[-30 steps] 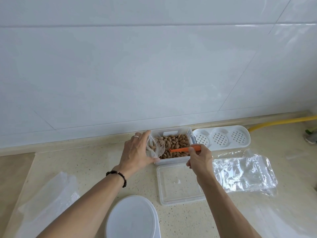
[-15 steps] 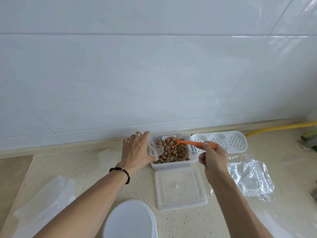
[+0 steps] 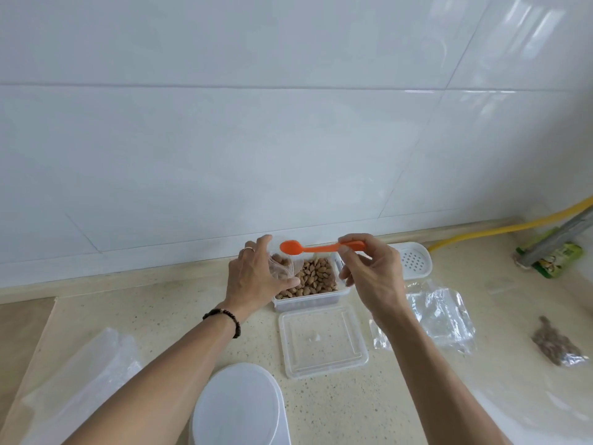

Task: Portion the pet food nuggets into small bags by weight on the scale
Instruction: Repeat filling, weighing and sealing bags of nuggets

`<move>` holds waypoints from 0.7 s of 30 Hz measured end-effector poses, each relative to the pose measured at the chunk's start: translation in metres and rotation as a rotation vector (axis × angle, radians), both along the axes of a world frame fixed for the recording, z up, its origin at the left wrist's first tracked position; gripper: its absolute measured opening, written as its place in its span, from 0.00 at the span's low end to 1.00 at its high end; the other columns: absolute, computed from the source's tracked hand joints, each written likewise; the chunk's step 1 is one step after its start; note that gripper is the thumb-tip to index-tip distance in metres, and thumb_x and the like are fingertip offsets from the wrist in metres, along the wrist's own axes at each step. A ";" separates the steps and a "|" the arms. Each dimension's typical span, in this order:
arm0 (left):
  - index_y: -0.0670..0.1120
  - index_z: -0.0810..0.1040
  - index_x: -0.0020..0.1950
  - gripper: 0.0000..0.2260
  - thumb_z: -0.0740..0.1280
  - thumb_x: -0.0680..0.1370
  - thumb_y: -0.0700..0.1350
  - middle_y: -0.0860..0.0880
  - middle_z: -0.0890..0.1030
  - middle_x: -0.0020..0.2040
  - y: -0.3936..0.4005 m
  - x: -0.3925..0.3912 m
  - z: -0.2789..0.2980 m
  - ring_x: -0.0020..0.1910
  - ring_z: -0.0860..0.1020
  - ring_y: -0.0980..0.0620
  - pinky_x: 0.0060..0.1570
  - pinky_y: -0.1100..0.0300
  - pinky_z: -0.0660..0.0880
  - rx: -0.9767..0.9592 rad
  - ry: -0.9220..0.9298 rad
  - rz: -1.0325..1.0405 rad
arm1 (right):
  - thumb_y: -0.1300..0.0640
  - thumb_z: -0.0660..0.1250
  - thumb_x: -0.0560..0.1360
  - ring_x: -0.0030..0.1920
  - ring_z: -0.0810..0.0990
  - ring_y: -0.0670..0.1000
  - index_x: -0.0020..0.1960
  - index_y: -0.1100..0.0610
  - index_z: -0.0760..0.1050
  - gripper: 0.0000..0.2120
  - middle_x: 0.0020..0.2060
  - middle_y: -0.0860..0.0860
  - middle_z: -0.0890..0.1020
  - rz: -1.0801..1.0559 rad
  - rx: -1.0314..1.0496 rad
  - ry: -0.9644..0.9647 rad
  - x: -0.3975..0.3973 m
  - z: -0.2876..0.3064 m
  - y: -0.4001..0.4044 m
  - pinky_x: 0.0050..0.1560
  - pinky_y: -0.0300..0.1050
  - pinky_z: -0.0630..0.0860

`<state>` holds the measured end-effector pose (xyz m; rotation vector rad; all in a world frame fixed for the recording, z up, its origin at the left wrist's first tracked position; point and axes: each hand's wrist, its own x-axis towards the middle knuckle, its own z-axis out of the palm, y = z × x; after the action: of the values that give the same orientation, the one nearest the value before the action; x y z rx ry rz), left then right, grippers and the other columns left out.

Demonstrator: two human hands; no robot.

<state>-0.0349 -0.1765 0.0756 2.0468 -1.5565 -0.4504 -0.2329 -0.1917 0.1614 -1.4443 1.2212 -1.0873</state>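
A clear plastic tub (image 3: 313, 300) of brown pet food nuggets (image 3: 317, 276) stands near the wall. My left hand (image 3: 253, 277) grips a small clear bag (image 3: 284, 268) with a few nuggets in it, held at the tub's left edge. My right hand (image 3: 372, 271) pinches the handle of an orange spoon (image 3: 308, 247), whose bowl hovers just above the bag's mouth. The white scale (image 3: 237, 409) lies at the bottom centre, near me.
The tub's clear lid (image 3: 322, 340) lies flat in front of it. A stack of clear bags (image 3: 439, 313) sits at the right, a filled bag of nuggets (image 3: 556, 343) farther right. A white perforated tray (image 3: 414, 263) is by the wall. Plastic sheeting (image 3: 80, 377) lies left.
My right hand lifted the orange spoon out of the nuggets and swung it left, so its bowl is over the bag. My left hand kept hold of the bag.
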 end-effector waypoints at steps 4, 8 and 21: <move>0.49 0.61 0.73 0.45 0.77 0.63 0.63 0.47 0.72 0.60 0.021 -0.016 0.016 0.60 0.72 0.47 0.59 0.50 0.69 -0.075 0.059 -0.014 | 0.64 0.68 0.76 0.28 0.78 0.50 0.48 0.56 0.80 0.04 0.28 0.53 0.80 -0.249 -0.029 -0.145 -0.020 0.018 0.027 0.29 0.41 0.76; 0.48 0.64 0.70 0.44 0.75 0.61 0.66 0.50 0.71 0.54 0.053 -0.034 0.027 0.55 0.72 0.49 0.55 0.51 0.68 -0.194 0.046 -0.079 | 0.65 0.67 0.77 0.31 0.79 0.50 0.53 0.57 0.75 0.07 0.32 0.54 0.81 -0.477 0.062 -0.314 -0.061 0.009 0.062 0.31 0.40 0.77; 0.46 0.64 0.71 0.45 0.80 0.60 0.59 0.47 0.74 0.58 0.137 -0.098 0.012 0.58 0.74 0.47 0.58 0.46 0.72 -0.235 -0.007 -0.400 | 0.68 0.68 0.75 0.34 0.79 0.52 0.46 0.59 0.73 0.07 0.40 0.60 0.83 -0.711 0.649 -0.324 -0.116 -0.149 0.221 0.38 0.44 0.78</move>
<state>-0.1333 -0.0393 0.0874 1.5653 -1.9301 -0.3813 -0.3494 0.0296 0.0127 -0.3172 1.6818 -1.1549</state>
